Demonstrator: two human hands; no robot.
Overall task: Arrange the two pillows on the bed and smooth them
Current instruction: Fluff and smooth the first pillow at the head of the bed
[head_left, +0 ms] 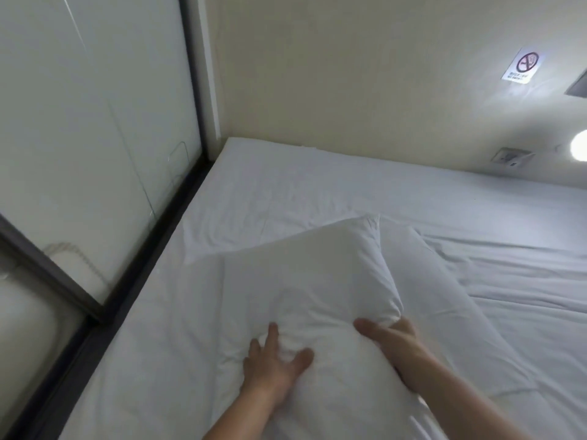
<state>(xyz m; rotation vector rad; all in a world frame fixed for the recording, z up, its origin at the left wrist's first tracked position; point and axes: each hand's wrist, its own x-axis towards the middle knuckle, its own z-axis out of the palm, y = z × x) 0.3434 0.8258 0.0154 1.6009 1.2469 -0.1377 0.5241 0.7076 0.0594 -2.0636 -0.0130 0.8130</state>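
A white pillow [305, 281] lies on the white bed [286, 185], tilted up on its right side. My left hand [273, 366] presses flat on its near part, fingers spread, denting the cover. My right hand [390, 341] grips the pillow's right edge, thumb on top and fingers hidden underneath. A second white pillow [444, 312] lies partly under the first one, to its right, with only its right half showing.
A glass partition with a dark frame [165, 236] runs along the bed's left side. The cream wall [349, 90] closes the far side and carries a no-smoking sign [522, 66], a wall socket [511, 157] and a lit lamp [579, 149]. Rumpled sheet [524, 274] spreads to the right.
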